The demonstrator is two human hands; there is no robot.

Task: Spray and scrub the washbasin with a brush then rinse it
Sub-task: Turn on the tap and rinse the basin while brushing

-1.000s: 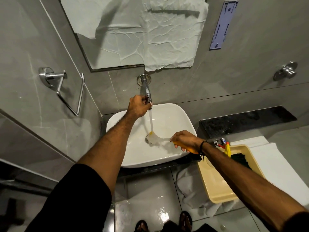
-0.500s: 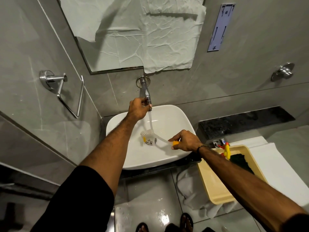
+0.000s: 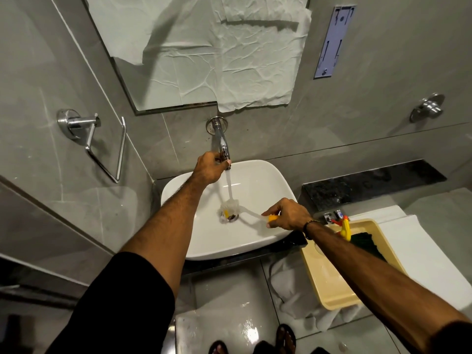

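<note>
A white washbasin (image 3: pixel 255 241) sits on a dark counter below a chrome wall tap (image 3: pixel 221 141). Water runs from the spout down onto the white bristle head of a brush (image 3: pixel 231 206), which hangs just above the drain (image 3: pixel 229 217). My right hand (image 3: pixel 287 214) grips the brush's yellow handle over the basin's right side. My left hand (image 3: pixel 208 168) is closed around the tap's end at the basin's back rim.
A cream plastic tub (image 3: pixel 329 287) with a yellow-and-red spray bottle (image 3: pixel 344 227) and dark cloth stands right of the basin on white towels. A chrome towel ring (image 3: pixel 107 146) hangs on the left wall. A paper-covered mirror (image 3: pixel 204 52) is above. The floor is wet.
The brush head has turned under the running water and shifted slightly toward the drain. My left hand stays on the tap.
</note>
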